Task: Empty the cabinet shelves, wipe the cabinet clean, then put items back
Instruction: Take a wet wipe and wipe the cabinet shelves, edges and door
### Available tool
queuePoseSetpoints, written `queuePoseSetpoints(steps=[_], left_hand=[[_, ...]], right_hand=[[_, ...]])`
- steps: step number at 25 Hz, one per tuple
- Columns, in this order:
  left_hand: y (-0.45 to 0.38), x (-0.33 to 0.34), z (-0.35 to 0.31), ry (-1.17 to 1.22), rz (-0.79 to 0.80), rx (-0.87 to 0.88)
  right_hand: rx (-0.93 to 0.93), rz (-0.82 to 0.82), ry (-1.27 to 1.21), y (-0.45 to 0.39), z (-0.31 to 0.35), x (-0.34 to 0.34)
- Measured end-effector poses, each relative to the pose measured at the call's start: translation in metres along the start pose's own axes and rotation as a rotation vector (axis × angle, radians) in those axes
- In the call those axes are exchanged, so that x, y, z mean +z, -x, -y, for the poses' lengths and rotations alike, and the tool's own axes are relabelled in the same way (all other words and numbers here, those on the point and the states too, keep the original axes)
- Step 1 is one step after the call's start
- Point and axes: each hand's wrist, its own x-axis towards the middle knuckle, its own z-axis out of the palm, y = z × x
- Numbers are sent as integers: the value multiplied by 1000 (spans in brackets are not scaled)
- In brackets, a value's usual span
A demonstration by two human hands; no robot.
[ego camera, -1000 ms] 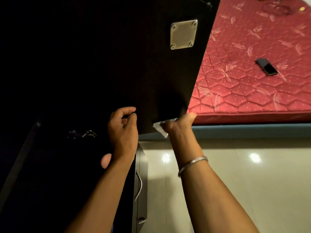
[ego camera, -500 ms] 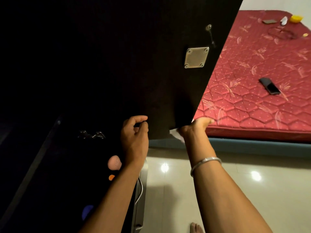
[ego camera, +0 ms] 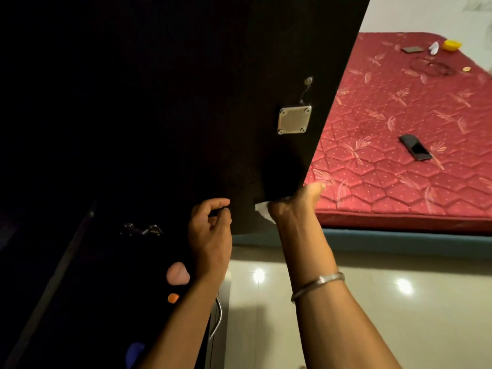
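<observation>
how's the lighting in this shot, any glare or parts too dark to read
Head view: the cabinet door and the interior left of it are nearly black, detail lost; two bright lamp glints sit on the glossy floor; the red mattress is evenly lit; the mattress's straight edges bow from the wide lens; the right hand looks slightly soft.

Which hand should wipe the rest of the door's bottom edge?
Right. The right hand already holds the white cloth against the dark door near its lower corner. The left hand has no cloth; it grips the bottom edge and looks better kept steadying.
</observation>
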Motion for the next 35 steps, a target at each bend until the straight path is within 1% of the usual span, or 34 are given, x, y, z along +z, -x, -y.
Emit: queuePoseSetpoints(steps=[2,4,5,6,8,9,11,12,14,16,18,21,23,25,27,28,29,30,32,33,35], left_hand=[[-1,-1,-20,23,24,38],[-4,-5,-37,35,42,101],[-6,-7,-42,28,38,118],[-8,-11,-46,15,27,128],[-11,-18,-50,-9,7,160],[-10,-22,-51,-26,-2,175],[-7,-30,-58,-52,-12,181],[-6,-34,-62,-56,-13,176],[-6,-39,-70,-53,-8,190],[-8,-39,-76,-37,5,193],[-10,-35,-78,-11,-9,167],[-13,-28,-68,-21,-39,150],[-11,-28,-60,-39,-55,154],[-5,-31,-53,-69,-68,130],[-2,-37,-52,-65,-66,103],[-2,-40,-53,-61,-62,98],[-4,-43,-54,-64,-59,97],[-6,-45,-55,-73,-60,101],[-8,-46,-60,-84,-66,117],[-8,-46,-63,-81,-73,133],[-7,-47,-71,-73,-89,158]], right_hand=[[66,-143,35,6,28,28],[-114,-156,198,16,35,48],[-225,-128,222,27,35,49],[-265,-123,241,33,29,55],[-317,-140,194,42,22,59],[-367,-153,213,51,34,68],[-533,-137,249,62,64,89],[-676,-158,282,61,76,94],[-949,-194,415,58,101,102],[-1137,-212,636,48,106,98],[-1256,-195,899,37,86,86],[-1380,-57,1248,20,30,63],[-1388,28,1415,9,-11,44],[-1337,69,1539,-2,-45,14],[-1236,39,1625,-11,-68,-22],[-1166,1,1618,-12,-73,-35],[-1091,-41,1553,-13,-73,-39],[-1023,-79,1433,-11,-67,-36],[-896,-137,1131,-4,-51,-12],[-836,-150,1024,3,-42,3],[-781,-120,932,22,-38,26]])
